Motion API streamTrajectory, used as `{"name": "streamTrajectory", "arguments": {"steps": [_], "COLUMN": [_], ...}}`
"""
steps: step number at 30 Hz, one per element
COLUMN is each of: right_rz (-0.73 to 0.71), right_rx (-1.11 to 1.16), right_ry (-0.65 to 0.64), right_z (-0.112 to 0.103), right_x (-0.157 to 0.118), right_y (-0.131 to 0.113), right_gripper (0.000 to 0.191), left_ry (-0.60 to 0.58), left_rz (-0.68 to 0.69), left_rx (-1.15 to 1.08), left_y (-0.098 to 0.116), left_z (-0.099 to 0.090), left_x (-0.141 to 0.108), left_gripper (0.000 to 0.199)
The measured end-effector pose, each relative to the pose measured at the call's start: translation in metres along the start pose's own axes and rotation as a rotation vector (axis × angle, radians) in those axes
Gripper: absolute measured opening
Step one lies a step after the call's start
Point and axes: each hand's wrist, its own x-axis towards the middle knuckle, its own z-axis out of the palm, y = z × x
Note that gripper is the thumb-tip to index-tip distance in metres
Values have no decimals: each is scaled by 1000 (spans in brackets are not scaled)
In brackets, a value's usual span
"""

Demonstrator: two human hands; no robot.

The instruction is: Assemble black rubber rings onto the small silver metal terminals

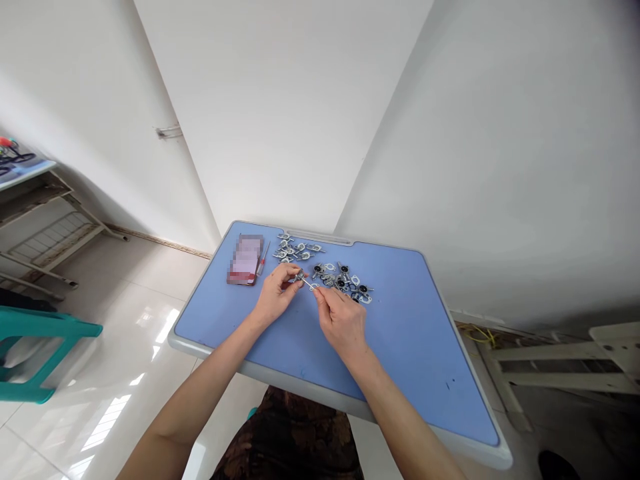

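Note:
Over the middle of the blue table (400, 333), my left hand (277, 292) pinches a small metal part (299, 275). My right hand (343, 320) is closed on a thin metal rod (309, 284), whose far end meets that part. Behind my left hand lies a group of silvery metal parts (305, 255). Beyond my right hand is a second group, of metal parts with round black pieces (345, 269) and flat oval plates (365, 299), partly hidden by the hand.
A phone (245, 260) lies at the table's left, with a red-and-clear-handled screwdriver (263, 259) beside it. White walls (285, 113) rise behind. A green stool (45, 327) stands at left, a metal frame (560, 360) at right.

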Motion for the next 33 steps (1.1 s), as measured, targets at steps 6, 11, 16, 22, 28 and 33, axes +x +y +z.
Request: {"name": "streamTrajectory", "arguments": {"steps": [6, 11, 16, 22, 28, 33], "right_rz": [194, 431, 626, 449, 334, 284], "right_rx": [206, 457, 741, 431, 281, 192], "right_ry": [-119, -223, -306, -222, -175, -143], "right_z": [-4, -7, -5, -9, -9, -7], "right_x": [1, 5, 7, 6, 4, 2], "right_y": [-5, -7, -5, -10, -10, -10], "right_gripper": [34, 42, 51, 39, 36, 37], "left_ry": [-5, -15, -26, -25, -39, -24], "left_rz": [50, 104, 111, -31, -136, -162], "left_rx": [80, 136, 176, -115, -258, -209], "left_y": [8, 11, 11, 12, 12, 7], "left_z": [0, -2, -3, 1, 2, 1], "left_x": [1, 1, 0, 3, 3, 0], "left_gripper": [12, 10, 9, 11, 17, 18]}}
